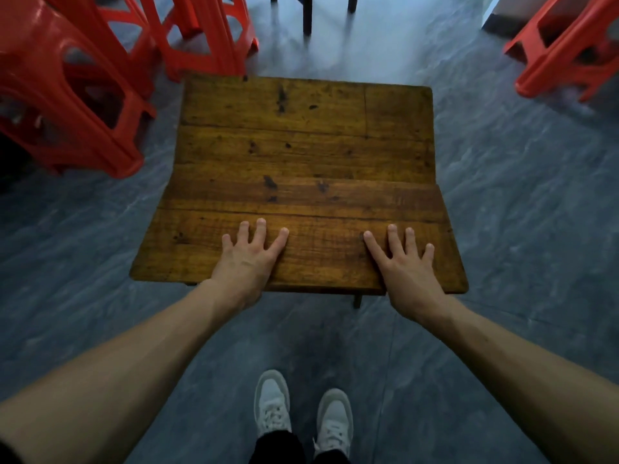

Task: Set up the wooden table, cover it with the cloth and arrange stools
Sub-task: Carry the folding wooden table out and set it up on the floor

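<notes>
Surface: wooden table (301,155) at frame centre, standing upright on the grey floor (519,212), top bare; no cloth in view.
Placement: stools not yet arranged; red stacks (77,88) crowd the upper left, another stool (566,48) at the upper right.
Left hand (249,259): fingers spread flat, palm on the near plank, gripping nothing.
Right hand (407,266): likewise flat and spread, touching the near edge.
Purpose: likely steadying or testing the top.

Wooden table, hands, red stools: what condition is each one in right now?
Wooden table: upright, top bare, no cloth on it.
Left hand: open, flat on the tabletop.
Right hand: open, flat on the tabletop.
Red stools: standing stacked on the floor, left of the table.
</notes>
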{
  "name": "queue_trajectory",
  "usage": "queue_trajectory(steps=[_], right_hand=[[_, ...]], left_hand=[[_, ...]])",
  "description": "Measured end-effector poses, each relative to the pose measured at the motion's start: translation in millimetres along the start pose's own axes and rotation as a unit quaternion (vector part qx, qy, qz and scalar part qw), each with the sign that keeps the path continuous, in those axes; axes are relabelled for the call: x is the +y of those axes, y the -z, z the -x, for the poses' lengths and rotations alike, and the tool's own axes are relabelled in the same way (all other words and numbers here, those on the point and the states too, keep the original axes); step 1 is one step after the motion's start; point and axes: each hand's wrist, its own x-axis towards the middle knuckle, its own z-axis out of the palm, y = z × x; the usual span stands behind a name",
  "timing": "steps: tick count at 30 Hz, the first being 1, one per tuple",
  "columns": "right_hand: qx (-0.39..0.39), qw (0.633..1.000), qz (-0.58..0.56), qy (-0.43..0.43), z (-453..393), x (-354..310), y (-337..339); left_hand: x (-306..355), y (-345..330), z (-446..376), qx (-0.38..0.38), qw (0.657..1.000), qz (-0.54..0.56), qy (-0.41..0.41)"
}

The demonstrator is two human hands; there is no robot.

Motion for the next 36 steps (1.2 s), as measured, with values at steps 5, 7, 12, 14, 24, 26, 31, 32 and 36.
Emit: queue_trajectory(steps=[5, 7, 12, 14, 24, 26, 31, 32, 36], right_hand=[[-0.009, 1.000, 0.002, -0.011, 60.3, -7.5, -24.2], [-0.010, 1.000, 0.002, -0.018, 79.9, -14.0, -36.6], [-0.011, 0.999, -0.001, -0.035, 127.4, -37.5, -62.7], [-0.014, 0.999, -0.006, -0.040, 146.8, -49.2, -69.5], [-0.025, 0.999, -0.006, -0.041, 238.4, -85.7, -102.9], [-0.022, 0.999, 0.005, -0.034, 253.9, -88.0, -107.2], [-0.022, 0.999, -0.001, -0.027, 294.0, -96.1, -121.7], [-0.024, 0.999, -0.001, -0.025, 302.2, -99.2, -124.2], [-0.025, 0.999, 0.001, -0.026, 340.3, -116.8, -137.2]], left_hand=[[21.8, -20.1, 51.1, -0.008, 1.000, -0.005, -0.015], [25.5, -33.1, 67.5, -0.004, 1.000, -0.007, -0.023], [26.0, -56.6, 107.9, 0.006, 0.999, -0.010, -0.049], [23.5, -61.8, 126.6, 0.004, 0.998, -0.007, -0.055], [38.7, -95.1, 222.7, -0.022, 0.998, -0.004, -0.052], [44.0, -101.1, 240.2, -0.014, 0.999, 0.002, -0.048], [55.7, -114.6, 281.4, -0.026, 0.999, 0.010, -0.045], [57.0, -118.5, 289.7, -0.028, 0.999, 0.010, -0.045], [57.8, -137.2, 324.7, -0.019, 0.998, 0.006, -0.053]])
